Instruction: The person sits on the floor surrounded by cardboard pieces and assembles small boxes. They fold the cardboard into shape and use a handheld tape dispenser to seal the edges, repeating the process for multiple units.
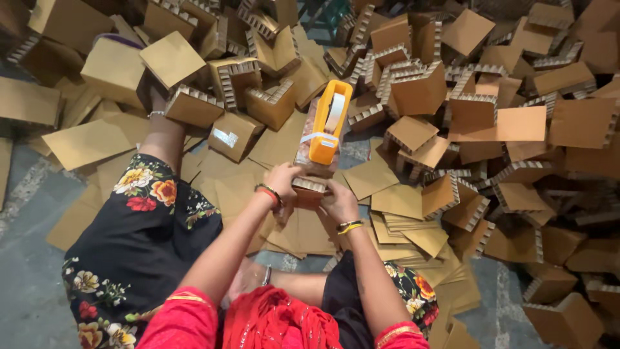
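A grey concrete floor [26,271] lies buried under heaps of cardboard corner pieces [413,90] and flat sheets [394,200]. In the head view, the left hand [283,178] and right hand [339,200] both clasp the near end of a cardboard block [309,181] carrying an orange tape dispenser [329,123] — light, stiff, crushable at its corrugated edges, so it is best held by the flat faces
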